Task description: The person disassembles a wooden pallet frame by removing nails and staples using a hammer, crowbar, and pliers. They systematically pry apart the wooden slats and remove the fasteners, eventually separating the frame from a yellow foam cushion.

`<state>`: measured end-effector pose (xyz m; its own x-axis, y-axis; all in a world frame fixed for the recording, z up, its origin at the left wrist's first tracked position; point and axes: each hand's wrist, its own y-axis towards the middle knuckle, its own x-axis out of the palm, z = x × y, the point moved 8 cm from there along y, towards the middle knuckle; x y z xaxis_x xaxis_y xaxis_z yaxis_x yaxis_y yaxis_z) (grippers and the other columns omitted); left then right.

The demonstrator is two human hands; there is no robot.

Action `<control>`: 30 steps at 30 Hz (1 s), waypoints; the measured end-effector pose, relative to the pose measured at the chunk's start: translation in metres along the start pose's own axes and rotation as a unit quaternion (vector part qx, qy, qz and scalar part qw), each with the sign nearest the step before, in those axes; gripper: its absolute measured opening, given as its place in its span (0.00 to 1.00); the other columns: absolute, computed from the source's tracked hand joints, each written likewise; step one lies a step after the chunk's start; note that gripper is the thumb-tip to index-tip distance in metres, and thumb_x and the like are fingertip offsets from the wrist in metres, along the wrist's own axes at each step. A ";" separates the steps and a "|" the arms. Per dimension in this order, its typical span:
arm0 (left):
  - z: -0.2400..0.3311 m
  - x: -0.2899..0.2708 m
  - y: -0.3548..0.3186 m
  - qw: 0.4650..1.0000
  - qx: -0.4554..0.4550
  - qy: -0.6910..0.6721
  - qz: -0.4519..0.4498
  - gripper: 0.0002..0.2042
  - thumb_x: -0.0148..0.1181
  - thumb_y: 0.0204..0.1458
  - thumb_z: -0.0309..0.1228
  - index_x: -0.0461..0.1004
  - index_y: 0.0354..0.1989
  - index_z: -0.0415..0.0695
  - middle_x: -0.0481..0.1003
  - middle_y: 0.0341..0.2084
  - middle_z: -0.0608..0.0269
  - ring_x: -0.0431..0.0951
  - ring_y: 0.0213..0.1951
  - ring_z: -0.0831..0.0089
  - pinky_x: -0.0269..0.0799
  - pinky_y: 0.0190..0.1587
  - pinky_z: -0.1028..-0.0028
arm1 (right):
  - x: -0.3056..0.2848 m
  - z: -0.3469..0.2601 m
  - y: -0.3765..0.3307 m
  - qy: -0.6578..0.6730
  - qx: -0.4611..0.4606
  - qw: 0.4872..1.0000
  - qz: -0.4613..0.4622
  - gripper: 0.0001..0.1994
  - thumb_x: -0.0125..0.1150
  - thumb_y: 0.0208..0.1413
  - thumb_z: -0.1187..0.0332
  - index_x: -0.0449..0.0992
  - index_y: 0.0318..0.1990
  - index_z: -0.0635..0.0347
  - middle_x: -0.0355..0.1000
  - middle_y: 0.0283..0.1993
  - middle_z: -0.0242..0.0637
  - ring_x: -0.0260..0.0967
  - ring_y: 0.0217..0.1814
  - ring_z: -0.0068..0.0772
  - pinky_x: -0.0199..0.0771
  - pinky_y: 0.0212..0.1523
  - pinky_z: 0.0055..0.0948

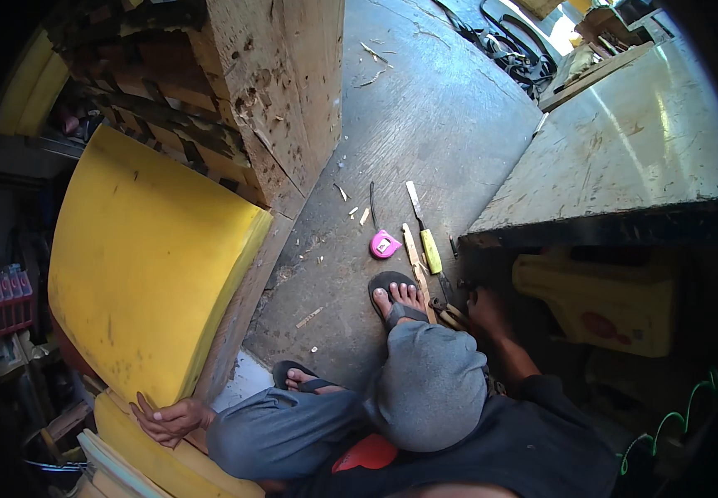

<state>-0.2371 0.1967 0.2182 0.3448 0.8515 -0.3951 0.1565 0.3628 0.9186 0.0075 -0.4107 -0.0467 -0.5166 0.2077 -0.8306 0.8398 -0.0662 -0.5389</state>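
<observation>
My left hand (168,421) hangs beside my left knee, over the yellow foam slabs (139,423), its fingers loosely stretched and nothing in them. Down on the right, my right hand (486,312) reaches to the floor in shadow, close to a pair of pincers (457,318); its fingertips are too dark to make out. Ahead of my right foot lie a chisel-like tool with a yellow-green handle (431,251), a narrow wood strip (414,253) and a pink tape measure (384,244) with a dark strap.
At left stands a wooden frame (284,91) with a curved yellow foam sheet (147,257) leaning on it. A grey-topped bench (616,141) is at right, a yellow case (600,303) under it. Black straps (512,50) and wood chips (365,217) lie on the floor.
</observation>
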 end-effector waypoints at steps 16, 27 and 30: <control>-0.088 0.197 0.043 0.981 0.008 -0.172 -0.088 0.20 0.38 0.68 0.37 0.81 0.48 0.49 0.79 0.51 0.63 0.73 0.58 0.58 0.61 0.59 0.55 | 0.083 0.102 -0.092 0.164 0.162 0.970 0.070 0.17 0.62 0.55 0.65 0.74 0.48 0.66 0.73 0.50 0.58 0.72 0.52 0.59 0.72 0.52 0.47; -0.079 0.195 0.044 0.980 0.032 -0.121 -0.154 0.20 0.37 0.69 0.36 0.76 0.58 0.48 0.73 0.60 0.57 0.67 0.64 0.55 0.56 0.66 0.54 | 0.079 0.098 -0.055 0.160 0.142 0.976 0.050 0.18 0.62 0.54 0.66 0.73 0.50 0.66 0.73 0.49 0.57 0.73 0.52 0.56 0.72 0.52 0.45; -0.067 0.193 0.041 0.983 0.028 -0.103 -0.150 0.20 0.37 0.69 0.36 0.74 0.59 0.47 0.73 0.60 0.56 0.68 0.64 0.54 0.57 0.66 0.54 | 0.071 0.089 -0.048 0.165 0.124 0.977 0.049 0.19 0.62 0.54 0.66 0.73 0.51 0.66 0.73 0.49 0.57 0.74 0.52 0.55 0.72 0.52 0.45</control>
<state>-0.2262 0.4015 0.1801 0.4543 0.6131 -0.6463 0.3286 0.5590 0.7613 -0.0848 -0.4793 -0.0923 -0.3191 0.4897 -0.8114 0.7953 -0.3273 -0.5103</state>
